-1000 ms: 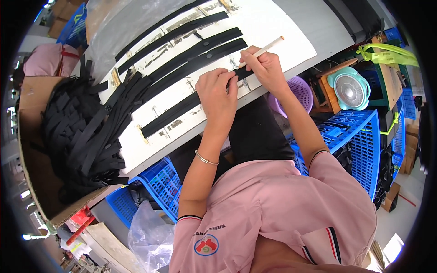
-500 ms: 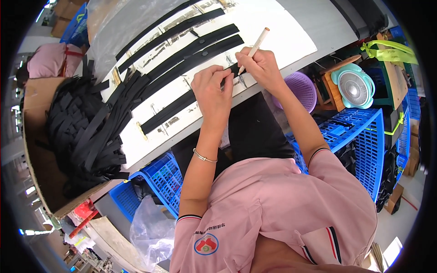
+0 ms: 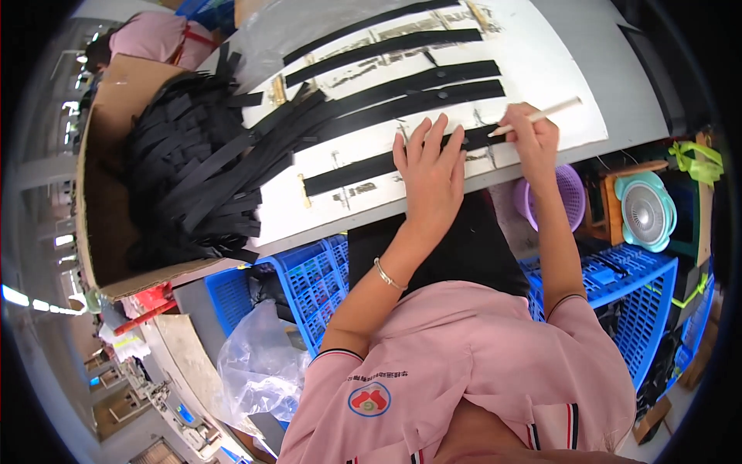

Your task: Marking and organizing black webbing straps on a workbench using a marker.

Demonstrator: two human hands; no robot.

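Observation:
My right hand [image 3: 532, 138] is closed around a pale pencil [image 3: 558, 107], which leans over to the right. Its tip meets the right end of the nearest black fabric strip [image 3: 352, 172]. My left hand [image 3: 430, 172] lies on that same strip with fingers stretched out and slightly spread, holding nothing. Under the strip is a white marked board [image 3: 270, 220] with dark smudges and short lines. Farther back on the board, more black strips [image 3: 386, 42] run roughly parallel, two of them with a small dark round piece on top.
A cardboard box [image 3: 108, 193] heaped with black strips [image 3: 185, 147] stands at the left, some spilling onto the board. Blue crates [image 3: 313, 282] sit below the table edge. At the right are a purple basket [image 3: 572, 197] and a teal fan [image 3: 648, 210]. Someone in pink is at the far left.
My left hand has opened from a pinch and now lies flatter on the strip. The pencil has tipped from steep to nearly level. The whole view has shifted, moving the table rightward in the picture.

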